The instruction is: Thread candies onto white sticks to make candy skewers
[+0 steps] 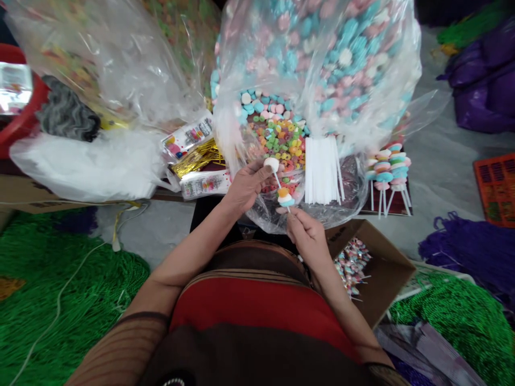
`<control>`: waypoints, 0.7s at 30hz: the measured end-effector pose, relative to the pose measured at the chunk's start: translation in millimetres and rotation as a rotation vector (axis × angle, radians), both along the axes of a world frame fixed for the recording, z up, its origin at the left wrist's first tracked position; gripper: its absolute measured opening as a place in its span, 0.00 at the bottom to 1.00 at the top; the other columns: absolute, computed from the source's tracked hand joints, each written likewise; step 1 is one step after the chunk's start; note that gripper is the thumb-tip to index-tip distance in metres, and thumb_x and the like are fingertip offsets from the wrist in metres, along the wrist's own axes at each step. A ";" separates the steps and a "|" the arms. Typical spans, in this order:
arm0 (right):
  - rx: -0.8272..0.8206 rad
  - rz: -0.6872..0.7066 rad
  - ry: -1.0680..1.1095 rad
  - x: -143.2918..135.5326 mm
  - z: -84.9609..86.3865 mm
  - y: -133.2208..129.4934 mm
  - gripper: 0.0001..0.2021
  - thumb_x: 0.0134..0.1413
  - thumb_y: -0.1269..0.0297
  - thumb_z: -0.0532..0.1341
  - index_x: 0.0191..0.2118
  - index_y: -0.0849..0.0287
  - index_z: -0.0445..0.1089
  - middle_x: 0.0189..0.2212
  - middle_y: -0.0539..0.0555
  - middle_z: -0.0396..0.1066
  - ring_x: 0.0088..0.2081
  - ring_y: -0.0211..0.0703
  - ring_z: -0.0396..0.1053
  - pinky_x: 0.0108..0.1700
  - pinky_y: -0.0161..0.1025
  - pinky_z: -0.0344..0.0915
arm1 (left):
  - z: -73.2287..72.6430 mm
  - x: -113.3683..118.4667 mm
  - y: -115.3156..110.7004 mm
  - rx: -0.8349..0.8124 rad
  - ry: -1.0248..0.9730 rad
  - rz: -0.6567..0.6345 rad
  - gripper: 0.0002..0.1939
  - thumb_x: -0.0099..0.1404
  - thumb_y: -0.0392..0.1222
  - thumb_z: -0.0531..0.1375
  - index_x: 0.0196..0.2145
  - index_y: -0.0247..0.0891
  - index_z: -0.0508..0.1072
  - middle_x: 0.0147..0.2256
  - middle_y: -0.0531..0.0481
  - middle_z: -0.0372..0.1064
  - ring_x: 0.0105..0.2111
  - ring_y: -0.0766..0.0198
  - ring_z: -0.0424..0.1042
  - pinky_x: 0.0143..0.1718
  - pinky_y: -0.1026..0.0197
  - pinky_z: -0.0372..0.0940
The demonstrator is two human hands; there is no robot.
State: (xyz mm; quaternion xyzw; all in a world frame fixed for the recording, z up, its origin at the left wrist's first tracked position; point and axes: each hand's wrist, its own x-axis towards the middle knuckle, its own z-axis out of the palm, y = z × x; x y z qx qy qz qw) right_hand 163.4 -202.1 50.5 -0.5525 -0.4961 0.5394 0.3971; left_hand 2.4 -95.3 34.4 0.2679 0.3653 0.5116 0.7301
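Between the fingers of my left hand point(248, 185) is a white marshmallow point(271, 163), at the upper tip of a white stick point(277, 179). Lower on that stick sit an orange piece, a white piece and a blue piece point(286, 200). My right hand point(306, 231) pinches the stick's lower end, just below the blue piece. Ring candies point(284, 139) in several colours lie beyond my hands, with pink, white and blue marshmallows point(261, 104) behind them. A stack of white sticks point(322, 171) lies to the right of the ring candies.
Large clear bags of marshmallows point(346, 59) and ring candies point(173, 32) stand at the back. Filled skewers point(390, 169) rest at the table's right end. A cardboard box point(386, 268) with wrapped candy is at lower right. Gold ties point(199, 158) lie left, and green strands point(80, 279) cover the floor.
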 end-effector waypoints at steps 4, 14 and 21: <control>0.004 0.005 -0.029 5.4 -1.2 0.8 0.16 0.66 0.56 0.58 0.45 0.60 0.81 0.17 0.42 0.52 0.20 0.33 0.50 0.24 0.35 0.48 | -10.6 -1.3 1.3 0.102 0.125 0.025 0.29 0.46 0.61 0.78 0.39 0.39 0.80 0.36 0.49 0.82 0.38 0.60 0.80 0.38 0.60 0.72; -0.194 -0.016 0.143 18.8 8.7 -1.0 0.18 0.63 0.51 0.63 0.45 0.60 0.81 0.15 0.40 0.48 0.17 0.31 0.43 0.20 0.33 0.40 | -12.7 -13.8 -6.0 0.620 0.912 -0.063 0.15 0.69 0.50 0.64 0.46 0.39 0.81 0.43 0.48 0.83 0.42 0.61 0.80 0.45 0.62 0.69; -0.224 -0.069 0.228 13.5 9.8 1.4 0.17 0.59 0.49 0.66 0.41 0.60 0.79 0.14 0.39 0.49 0.16 0.30 0.43 0.19 0.33 0.40 | -10.3 -8.8 -15.3 0.882 1.102 -0.173 0.18 0.74 0.45 0.55 0.54 0.36 0.77 0.49 0.42 0.82 0.48 0.59 0.80 0.50 0.60 0.71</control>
